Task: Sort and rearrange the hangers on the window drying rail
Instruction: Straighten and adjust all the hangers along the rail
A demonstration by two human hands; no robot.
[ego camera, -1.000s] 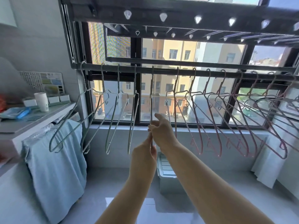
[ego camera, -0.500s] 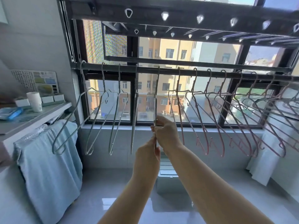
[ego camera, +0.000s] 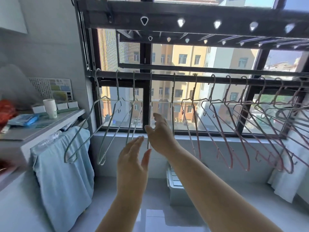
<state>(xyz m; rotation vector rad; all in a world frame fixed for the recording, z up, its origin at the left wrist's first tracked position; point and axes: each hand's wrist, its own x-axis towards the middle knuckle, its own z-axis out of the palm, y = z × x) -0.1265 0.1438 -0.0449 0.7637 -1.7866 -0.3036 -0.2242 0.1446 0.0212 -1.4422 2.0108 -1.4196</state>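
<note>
A dark drying rail [ego camera: 205, 79] runs across the window. Several pale green hangers [ego camera: 107, 124] hang on its left half and several pink hangers [ego camera: 234, 131] crowd its right half. My left hand [ego camera: 132, 158] is raised below the rail with straight, spread fingers and holds nothing. My right hand [ego camera: 160, 133] is just right of it, fingers loose, beside a thin green hanger [ego camera: 172, 104] that hangs edge-on; another edge-on green hanger [ego camera: 149, 114] hangs between my two hands. Neither hand grips a hanger.
A white counter [ego camera: 41, 129] at the left carries a paper cup [ego camera: 50, 108] and blue packets. A light blue towel [ego camera: 63, 171] hangs over its front. A white plastic box [ego camera: 177, 185] stands on the floor under the sill. A white cloth [ego camera: 287, 178] hangs at right.
Both hands pinched the bottom of the edge-on green hanger before. Now they have let go and opened, the left hand dropping lower and leftward. The view has shifted slightly.
</note>
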